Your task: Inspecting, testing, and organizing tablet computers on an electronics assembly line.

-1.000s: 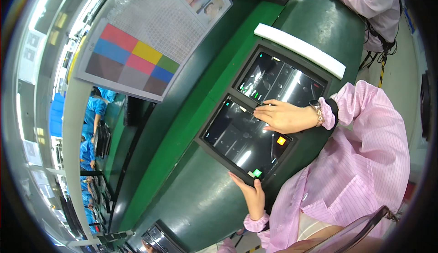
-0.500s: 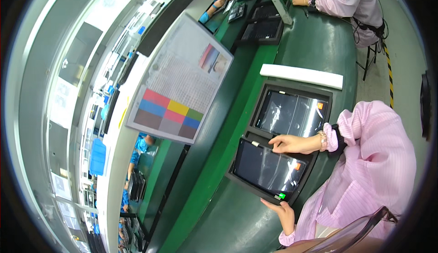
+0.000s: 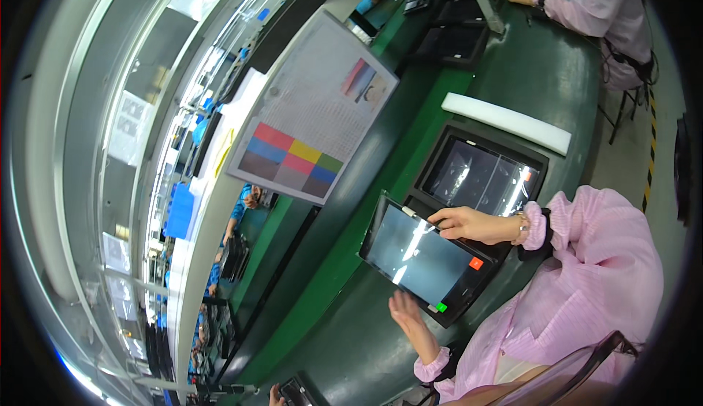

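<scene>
My right hand (image 3: 476, 226) grips the upper right edge of a flat screen panel (image 3: 421, 254), fingers closed over it. The panel has a glossy face with bright reflections, an orange sticker (image 3: 475, 263) and a green sticker (image 3: 441, 307). It tilts above a black tray (image 3: 452, 317), and part of the tray is hidden beneath it. My left hand (image 3: 410, 318) is off the panel, close to its lower left edge; its fingers are slightly blurred but look loosely stretched, with nothing in them. Another black tray beyond holds a second screen panel (image 3: 480, 175).
A white foam bar (image 3: 507, 123) lies past the second tray on the green bench (image 3: 542, 76). A colour-patch chart board (image 3: 315, 106) stands at the left. A co-worker in pink (image 3: 597, 10) sits at the far right. Someone's hand (image 3: 276, 395) is by a black device (image 3: 296, 391) at the bottom.
The nearer panel has tipped up from its tray under my right hand, and its face now reflects more light. My left hand has left the tray's lower corner and moved left. The view has shifted.
</scene>
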Tool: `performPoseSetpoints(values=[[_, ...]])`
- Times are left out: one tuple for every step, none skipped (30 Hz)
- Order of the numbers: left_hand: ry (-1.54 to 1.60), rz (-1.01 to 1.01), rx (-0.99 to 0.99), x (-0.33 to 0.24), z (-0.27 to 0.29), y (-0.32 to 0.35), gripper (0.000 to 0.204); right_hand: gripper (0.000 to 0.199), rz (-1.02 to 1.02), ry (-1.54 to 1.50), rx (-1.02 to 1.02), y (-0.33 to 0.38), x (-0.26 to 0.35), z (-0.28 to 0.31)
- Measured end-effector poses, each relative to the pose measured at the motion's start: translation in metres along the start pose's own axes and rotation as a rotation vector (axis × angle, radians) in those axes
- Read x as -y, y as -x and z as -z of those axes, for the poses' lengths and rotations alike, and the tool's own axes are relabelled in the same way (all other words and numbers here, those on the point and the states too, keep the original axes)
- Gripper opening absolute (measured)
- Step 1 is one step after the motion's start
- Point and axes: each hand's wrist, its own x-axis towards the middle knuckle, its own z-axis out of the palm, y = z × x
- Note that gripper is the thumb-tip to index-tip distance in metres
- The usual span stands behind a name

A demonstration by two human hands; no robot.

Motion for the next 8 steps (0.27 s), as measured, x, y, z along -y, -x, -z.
performPoseSetpoints(values=[[0.215,0.071,-0.007,0.000,-0.006,-0.004,0.059,0.043,-0.033,-0.059,0.062,0.005,0.008,-0.002],[0.207,0.111,-0.077,-0.001,-0.010,-0.003,0.059,0.043,0.076,-0.124,0.080,0.010,0.014,-0.004],[0.352,0.131,-0.089,0.000,-0.016,-0.002,0.054,0.038,0.100,-0.081,0.074,0.016,0.019,-0.007],[0.501,0.130,-0.056,0.000,-0.021,-0.002,0.050,0.037,0.126,-0.107,0.129,0.022,0.025,-0.008],[0.548,0.116,-0.099,-0.001,-0.024,-0.004,0.041,0.037,0.124,-0.069,0.232,0.023,0.032,-0.006],[0.539,0.155,-0.172,-0.001,-0.028,-0.004,0.041,0.038,0.141,-0.033,0.241,0.023,0.039,-0.003],[0.541,0.143,-0.207,-0.002,-0.033,-0.003,0.043,0.040,0.078,0.107,0.282,0.021,0.047,0.002],[0.546,0.082,-0.158,-0.002,-0.037,0.001,0.045,0.042,0.027,0.232,0.228,0.016,0.056,0.010]])
